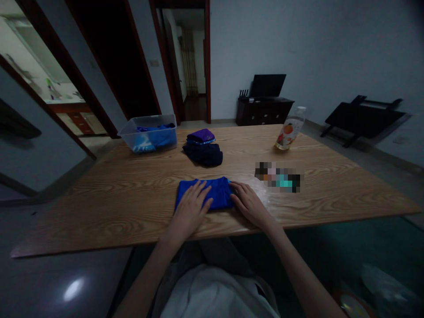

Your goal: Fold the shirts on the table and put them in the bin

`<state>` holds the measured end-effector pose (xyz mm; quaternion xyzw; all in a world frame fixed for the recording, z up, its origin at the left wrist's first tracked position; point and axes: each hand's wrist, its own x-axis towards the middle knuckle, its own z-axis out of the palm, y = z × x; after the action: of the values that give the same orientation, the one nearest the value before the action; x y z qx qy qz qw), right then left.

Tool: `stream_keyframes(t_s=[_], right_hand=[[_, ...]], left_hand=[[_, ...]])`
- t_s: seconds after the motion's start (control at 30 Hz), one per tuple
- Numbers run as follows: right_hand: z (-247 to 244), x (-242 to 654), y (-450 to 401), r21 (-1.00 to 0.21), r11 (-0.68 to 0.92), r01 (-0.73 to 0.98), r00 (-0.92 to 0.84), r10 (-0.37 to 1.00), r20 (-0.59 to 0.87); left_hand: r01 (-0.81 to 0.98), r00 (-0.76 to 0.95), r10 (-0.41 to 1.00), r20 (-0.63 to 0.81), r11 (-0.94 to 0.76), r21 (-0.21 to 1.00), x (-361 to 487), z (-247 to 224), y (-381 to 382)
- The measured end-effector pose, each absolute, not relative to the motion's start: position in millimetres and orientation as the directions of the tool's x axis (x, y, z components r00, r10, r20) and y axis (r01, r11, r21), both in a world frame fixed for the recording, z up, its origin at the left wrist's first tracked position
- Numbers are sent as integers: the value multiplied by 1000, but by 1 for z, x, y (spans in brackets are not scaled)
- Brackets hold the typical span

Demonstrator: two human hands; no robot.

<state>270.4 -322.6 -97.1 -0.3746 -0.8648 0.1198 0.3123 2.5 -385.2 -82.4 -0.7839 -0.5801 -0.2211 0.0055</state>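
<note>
Pale clothing point(215, 293) lies nearest, below the counter point(139, 212). Left hand point(189, 206), fingers spread, rests on a folded blue cloth point(219, 196) atop the counter, probably to flatten it; right hand point(247, 202) touches its right edge, apparently steadying it, any pinch impossible to tell.

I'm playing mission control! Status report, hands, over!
Left hand rests on folded blue cloth. Right hand at its right edge. Dark cloth and bottle beyond, not in the way.
</note>
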Motion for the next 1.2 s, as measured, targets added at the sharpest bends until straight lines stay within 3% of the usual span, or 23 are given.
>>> stream_keyframes(t_s=[0.17, 0.43, 0.5, 0.63, 0.77, 0.87, 0.97, 1.1, 1.2], right_hand=[[-97, 270, -323, -424, 687, 590, -527, 726, 443], [-92, 270, -325, -396, 710, 582, -577, 704, 414], [-89, 270, -326, -389, 728, 565, -605, 686, 404], [-85, 271, -328, -379, 765, 520, -662, 642, 388], [-83, 271, -329, -397, 758, 517, -650, 650, 394], [-81, 272, -330, -420, 733, 535, -612, 679, 406], [-80, 272, -330, -435, 711, 552, -582, 702, 410], [-82, 271, -329, -433, 714, 551, -579, 700, 418], [-88, 272, -326, -429, 718, 549, -572, 696, 434]], left_hand=[[959, -132, 915, 380, 20, 283, -51, -89, -385], [932, -321, 910, 261, 254, 259, -47, -97, -410], [912, -344, 917, 205, 274, 305, -46, -99, -411], [859, -357, 915, 187, 244, 450, -51, -98, -402], [840, -376, 867, 327, 170, 515, -48, -74, -387], [863, -324, 823, 467, 54, 503, -26, -52, -380], [889, -142, 836, 530, -128, 439, 11, -46, -381], [876, 124, 879, 460, -315, 365, 56, -62, -392], [869, 165, 901, 401, -325, 372, 62, -69, -395]])
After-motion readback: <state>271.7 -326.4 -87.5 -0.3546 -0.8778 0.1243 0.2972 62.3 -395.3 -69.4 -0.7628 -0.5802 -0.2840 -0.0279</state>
